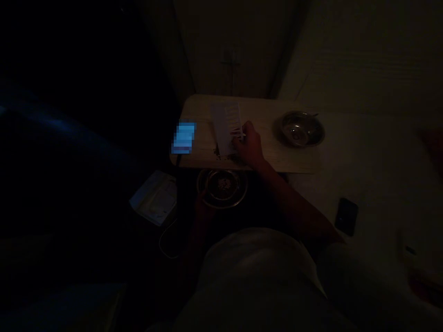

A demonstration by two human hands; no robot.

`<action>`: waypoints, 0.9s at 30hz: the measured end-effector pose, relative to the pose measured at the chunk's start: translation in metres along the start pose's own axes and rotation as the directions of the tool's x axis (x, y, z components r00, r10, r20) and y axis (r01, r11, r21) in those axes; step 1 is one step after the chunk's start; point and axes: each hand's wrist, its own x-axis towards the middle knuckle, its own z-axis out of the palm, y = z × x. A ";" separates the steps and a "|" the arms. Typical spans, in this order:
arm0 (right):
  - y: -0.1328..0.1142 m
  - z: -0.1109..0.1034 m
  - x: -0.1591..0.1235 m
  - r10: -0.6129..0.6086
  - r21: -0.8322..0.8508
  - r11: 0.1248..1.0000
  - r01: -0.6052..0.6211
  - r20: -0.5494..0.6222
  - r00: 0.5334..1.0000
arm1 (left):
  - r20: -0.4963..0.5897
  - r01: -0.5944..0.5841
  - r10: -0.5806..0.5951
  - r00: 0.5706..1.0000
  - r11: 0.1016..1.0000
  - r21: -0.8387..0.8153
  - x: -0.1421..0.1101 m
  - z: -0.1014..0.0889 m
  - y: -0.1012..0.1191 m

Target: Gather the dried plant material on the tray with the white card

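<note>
The room is very dark. My right hand [251, 145] is closed on the edge of a pale flat piece with a row of slots [223, 127], tilted over the wooden table; its exact kind is unclear. Small dark crumbs [218, 154] lie on the table by its lower edge. Just below the table's front edge, my left hand [205, 205] grips the left rim of a round shiny bowl [223, 203]. Light-coloured bits [224, 184] show in the middle of that bowl. The left fingers are mostly lost in shadow.
A metal bowl [302, 130] with a utensil handle over its rim stands on the table's [266, 113] right side. A lit, blurred screen [184, 137] is at the left end. A pale packet [155, 198] lies lower left, near a white cable [161, 244]. A dark phone [346, 216] lies right.
</note>
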 end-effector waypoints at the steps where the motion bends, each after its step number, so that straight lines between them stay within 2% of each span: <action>1: 0.000 0.000 0.000 -0.002 0.004 1.000 0.002 -0.002 1.000 | -0.009 0.013 -0.013 1.000 1.000 0.001 0.000 0.001 0.000; 8: 0.001 -0.004 -0.001 0.048 -0.005 0.999 -0.048 0.009 0.999 | -0.006 0.003 -0.003 1.000 1.000 0.000 -0.005 0.005 0.003; 14: 0.006 -0.013 0.003 0.095 -0.041 0.995 -0.096 -0.029 0.995 | 0.014 0.027 -0.027 1.000 0.999 -0.038 -0.001 0.002 0.000; 16: 0.007 -0.015 0.004 0.093 -0.030 0.995 -0.094 -0.037 0.995 | -0.011 -0.015 0.014 1.000 0.999 -0.034 -0.001 0.001 -0.001; 19: 0.007 -0.014 0.005 0.068 -0.021 0.997 -0.069 -0.058 0.996 | -0.025 -0.069 0.069 0.997 0.998 -0.013 0.000 0.000 -0.001; 22: 0.005 -0.011 0.005 0.052 -0.030 0.998 -0.054 -0.072 0.996 | -0.028 -0.061 0.062 0.998 0.998 0.024 0.000 -0.001 -0.001; 25: 0.004 -0.007 0.005 0.063 -0.041 0.997 -0.065 -0.050 0.997 | -0.054 -0.080 0.082 0.995 0.996 0.033 0.001 -0.001 -0.001; 27: 0.003 -0.006 0.004 0.068 -0.060 0.996 -0.069 -0.015 0.998 | -0.051 -0.048 0.049 0.998 0.999 0.018 0.001 -0.001 -0.001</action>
